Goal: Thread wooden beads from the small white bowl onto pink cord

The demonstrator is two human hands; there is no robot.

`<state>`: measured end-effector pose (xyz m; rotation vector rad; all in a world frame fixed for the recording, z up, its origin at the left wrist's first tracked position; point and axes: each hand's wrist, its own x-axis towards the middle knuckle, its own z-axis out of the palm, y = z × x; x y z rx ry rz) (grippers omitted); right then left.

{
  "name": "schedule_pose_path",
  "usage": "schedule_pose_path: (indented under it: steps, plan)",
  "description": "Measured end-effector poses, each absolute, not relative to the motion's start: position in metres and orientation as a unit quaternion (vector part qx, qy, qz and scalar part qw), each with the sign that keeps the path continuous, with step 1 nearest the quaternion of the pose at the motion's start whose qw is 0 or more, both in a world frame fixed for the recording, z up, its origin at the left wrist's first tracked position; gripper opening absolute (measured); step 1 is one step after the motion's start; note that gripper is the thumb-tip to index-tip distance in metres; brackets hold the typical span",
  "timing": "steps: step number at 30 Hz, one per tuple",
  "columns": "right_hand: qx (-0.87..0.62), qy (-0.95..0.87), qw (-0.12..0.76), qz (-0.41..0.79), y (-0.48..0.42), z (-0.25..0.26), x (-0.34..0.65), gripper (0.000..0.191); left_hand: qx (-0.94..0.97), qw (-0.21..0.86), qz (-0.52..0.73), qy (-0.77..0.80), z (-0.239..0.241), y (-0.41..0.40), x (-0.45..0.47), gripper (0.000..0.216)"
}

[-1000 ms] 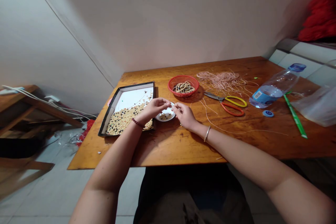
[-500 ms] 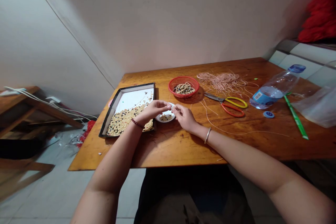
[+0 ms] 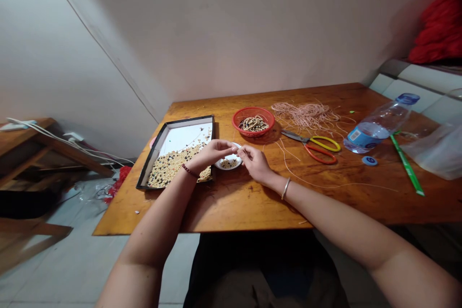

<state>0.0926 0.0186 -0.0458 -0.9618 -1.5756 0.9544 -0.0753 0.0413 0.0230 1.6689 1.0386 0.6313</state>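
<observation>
My left hand (image 3: 217,150) and my right hand (image 3: 253,161) meet fingertip to fingertip over a small white dish (image 3: 228,164) with a few beads in it. Both are closed in a pinch. A thin pale cord appears to run from the right fingers; what sits between the left fingertips is too small to make out. Under my left wrist lies a black-rimmed box (image 3: 143,178), partly covered with loose cream and dark beads (image 3: 169,166). Just behind the hands stands a red plastic basket (image 3: 253,132) holding strung beads (image 3: 254,123).
Right of the basket lie a tangle of pink cord (image 3: 306,115) and scissors (image 3: 319,149) with red and yellow handles. Farther right are a tilted water bottle (image 3: 371,134), its blue cap (image 3: 369,160), a green strip (image 3: 407,166) and a clear plastic bag (image 3: 438,149). A wall rises behind the table.
The fingertips have shifted slightly against each other, still pinched together above the dish. The view has tilted a little; the things on the table stay in place.
</observation>
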Motion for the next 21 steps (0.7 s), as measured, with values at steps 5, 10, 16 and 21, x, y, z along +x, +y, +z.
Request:
schedule_pose_path:
  steps: [5,10,16,21]
  plan:
    - [-0.382,-0.589,0.524,0.482,0.027,-0.049,0.092,0.054,0.718,0.513,0.275,0.382,0.018,0.042,-0.074,0.036]
    - [-0.394,-0.536,0.502,0.553,0.027,-0.041,0.094,0.066,0.721,0.500,0.273,0.395,0.018,0.042,-0.074,0.038]
    - [-0.369,-0.535,0.473,0.595,0.025,-0.036,0.095,0.052,0.714,0.478,0.286,0.425,0.020,0.041,-0.071,0.040]
    - [-0.354,-0.491,0.458,0.651,0.028,-0.039,0.092,0.038,0.761,0.347,0.272,0.476,0.019,0.048,-0.082,0.040]
